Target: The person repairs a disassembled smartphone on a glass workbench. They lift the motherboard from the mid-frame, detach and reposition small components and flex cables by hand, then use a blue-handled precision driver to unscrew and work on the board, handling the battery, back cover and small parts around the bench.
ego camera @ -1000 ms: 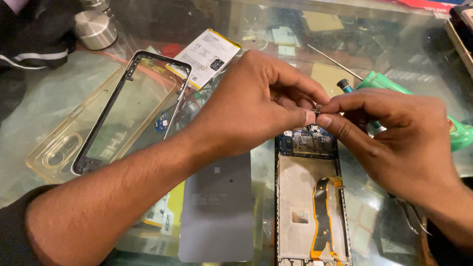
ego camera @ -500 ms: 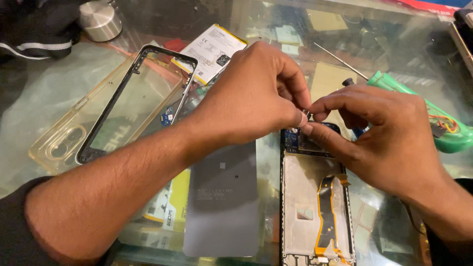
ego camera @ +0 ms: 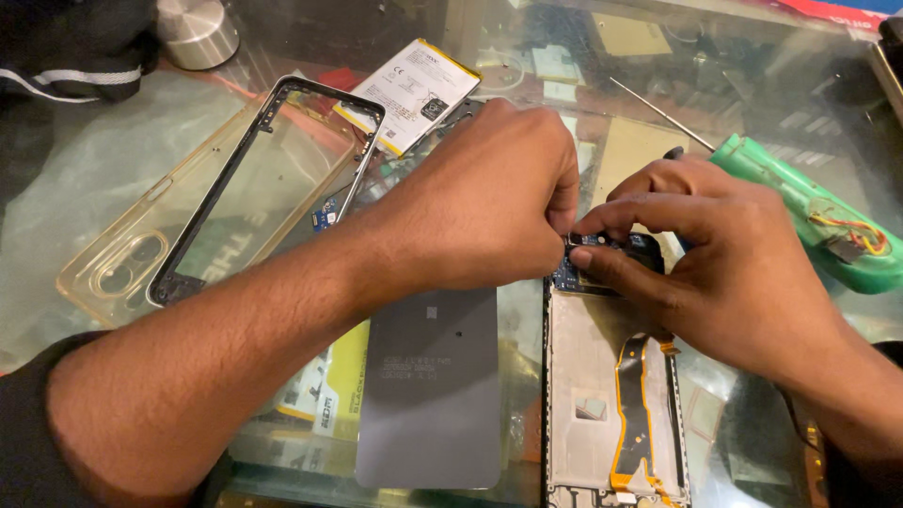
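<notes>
Lowering both hands [ego camera: 489, 212] onto opened phone [ego camera: 602, 376], fingertips now touching board

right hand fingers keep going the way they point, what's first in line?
The right hand points left, fingertips already at the top of the opened phone. Straight on, it likely meets the left hand fingertips first; they look touching, though depth is unclear.

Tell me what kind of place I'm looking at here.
Most likely a phone repair counter: an opened phone under both hands, a loose battery and a bare black phone frame lie on a glass counter top, with a green tool beside them.
</notes>
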`<act>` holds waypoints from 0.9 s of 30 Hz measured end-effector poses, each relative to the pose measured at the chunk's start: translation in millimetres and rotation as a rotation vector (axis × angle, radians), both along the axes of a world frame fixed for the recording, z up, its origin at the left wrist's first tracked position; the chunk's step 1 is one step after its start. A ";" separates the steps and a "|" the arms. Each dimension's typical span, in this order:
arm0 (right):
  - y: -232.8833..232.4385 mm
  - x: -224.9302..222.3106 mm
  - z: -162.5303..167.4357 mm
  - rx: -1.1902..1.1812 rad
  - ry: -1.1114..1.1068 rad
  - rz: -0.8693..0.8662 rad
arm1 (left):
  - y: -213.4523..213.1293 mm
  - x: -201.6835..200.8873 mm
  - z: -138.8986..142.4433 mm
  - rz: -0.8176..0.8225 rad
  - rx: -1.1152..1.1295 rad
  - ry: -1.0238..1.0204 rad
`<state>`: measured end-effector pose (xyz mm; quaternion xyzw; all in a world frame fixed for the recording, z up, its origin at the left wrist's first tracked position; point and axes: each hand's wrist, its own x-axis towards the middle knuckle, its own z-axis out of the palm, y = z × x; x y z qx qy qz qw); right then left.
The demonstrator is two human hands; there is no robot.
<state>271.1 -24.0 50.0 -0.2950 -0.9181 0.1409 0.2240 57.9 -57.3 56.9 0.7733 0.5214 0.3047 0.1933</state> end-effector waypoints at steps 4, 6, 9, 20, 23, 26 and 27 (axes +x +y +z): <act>-0.2 2.5 1.2 -0.003 0.025 0.022 | 0.0 -0.9 -2.2 -0.023 0.013 -0.003; 0.2 4.0 1.5 -0.014 0.005 0.014 | -0.1 -1.7 -1.9 -0.023 -0.001 -0.002; 1.1 5.6 1.5 -0.010 -0.005 0.017 | -0.2 -2.9 -0.2 -0.003 -0.035 -0.025; -1.9 3.3 2.4 -0.035 0.009 -0.021 | 1.0 -3.0 -3.1 -0.020 0.025 -0.004; -2.1 2.9 2.5 -0.028 0.003 -0.017 | 0.5 -3.5 -4.8 -0.024 0.010 -0.007; -1.0 3.2 2.3 -0.055 0.016 -0.003 | 0.8 -3.5 -5.3 -0.019 0.009 0.005; -0.4 3.6 2.3 -0.073 0.019 0.006 | 0.8 -3.6 -5.3 -0.024 0.017 -0.002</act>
